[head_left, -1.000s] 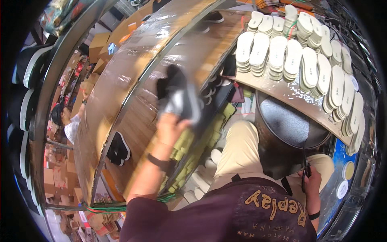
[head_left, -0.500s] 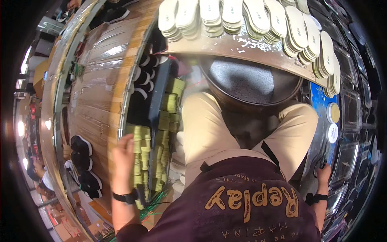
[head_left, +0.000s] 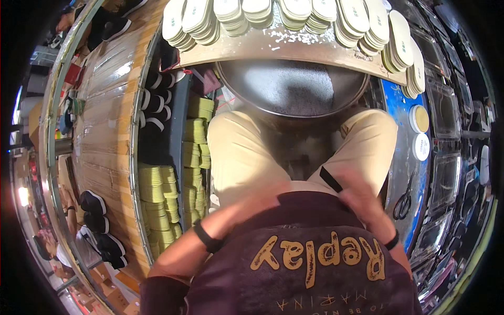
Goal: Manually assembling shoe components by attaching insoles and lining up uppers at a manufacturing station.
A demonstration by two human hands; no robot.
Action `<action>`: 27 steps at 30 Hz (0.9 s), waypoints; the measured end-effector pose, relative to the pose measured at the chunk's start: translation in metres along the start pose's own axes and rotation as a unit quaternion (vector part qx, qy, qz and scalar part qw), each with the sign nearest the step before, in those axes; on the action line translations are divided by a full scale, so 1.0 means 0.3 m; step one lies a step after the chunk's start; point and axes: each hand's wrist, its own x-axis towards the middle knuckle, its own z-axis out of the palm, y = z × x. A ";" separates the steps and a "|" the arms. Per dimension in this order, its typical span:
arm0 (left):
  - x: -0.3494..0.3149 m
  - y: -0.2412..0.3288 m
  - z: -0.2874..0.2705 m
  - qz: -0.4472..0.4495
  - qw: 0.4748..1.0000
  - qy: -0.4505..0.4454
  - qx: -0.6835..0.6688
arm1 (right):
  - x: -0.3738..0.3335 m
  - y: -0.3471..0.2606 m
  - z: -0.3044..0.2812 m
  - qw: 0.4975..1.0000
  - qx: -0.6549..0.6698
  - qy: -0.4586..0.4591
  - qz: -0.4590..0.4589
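My left hand [head_left: 260, 193] is over the lap at the hem of my dark shirt, its fingers smeared by motion. Near the right thigh, by a black strap [head_left: 331, 179] at the waist, is my right hand [head_left: 359, 195], blurred too. Nothing can be made out in either one. A pair of black-handled scissors [head_left: 403, 205] lies on the blue bench [head_left: 395, 94] to the right, apart from my right hand. Beyond my knees, several stacks of cream insoles [head_left: 257, 6] curve along a wooden board [head_left: 247, 48] strewn with small white bits.
Below the board is a large round basin [head_left: 294, 113]. Stacked yellow-green pieces [head_left: 152, 186] fill shelving at my left. Past them runs a plastic-covered bench [head_left: 102, 110] with dark shoes [head_left: 94, 202]. Two round containers, one yellowish [head_left: 420, 119] and one white-lidded [head_left: 421, 147], stand on the blue bench.
Both hands have moved inward to the lap, the left from the bench edge by the yellow-green stacks, the right away from the scissors. The view has shifted.
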 end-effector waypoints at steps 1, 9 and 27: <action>0.018 -0.014 0.023 -0.037 0.990 -0.125 -0.057 | 0.043 0.025 0.039 0.982 -0.003 -0.188 -0.008; 0.022 0.008 0.016 0.004 0.976 -0.074 0.207 | 0.102 0.057 0.111 0.964 0.010 -0.227 -0.140; -0.005 0.130 -0.005 -0.041 0.993 -0.073 0.081 | 0.118 -0.100 -0.013 0.957 -0.019 -0.285 0.048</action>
